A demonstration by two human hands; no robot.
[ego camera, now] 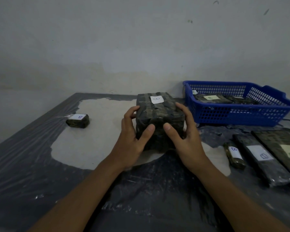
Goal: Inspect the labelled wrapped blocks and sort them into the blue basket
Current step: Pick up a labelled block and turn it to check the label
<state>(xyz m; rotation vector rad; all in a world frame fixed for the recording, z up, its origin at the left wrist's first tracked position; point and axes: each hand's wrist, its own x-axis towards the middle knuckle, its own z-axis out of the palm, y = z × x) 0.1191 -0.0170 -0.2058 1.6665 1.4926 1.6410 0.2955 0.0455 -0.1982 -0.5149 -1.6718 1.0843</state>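
Large wrapped block (158,118), centre of the counter (23,164), directly ahead of me with its long axis running near to far. I hold it between both hands: my left hand (132,131) grips the left side and my right hand (184,133) grips the right, fingers curled over the upper edges and both thumbs pressed on the near face. Whether its base rests on the counter I cannot tell. The wrap is dark, glossy and creased; a white label (157,99) at the far end of the top carries one letter, apparently a B.

The blue basket (241,114) lies to the far right, just beside the block and nearer my right hand, with labelled blocks already inside. I judge the coming move to be a lift rightward over its rim.

One small block (77,121) sits at left; three more blocks (264,158) lie near right.
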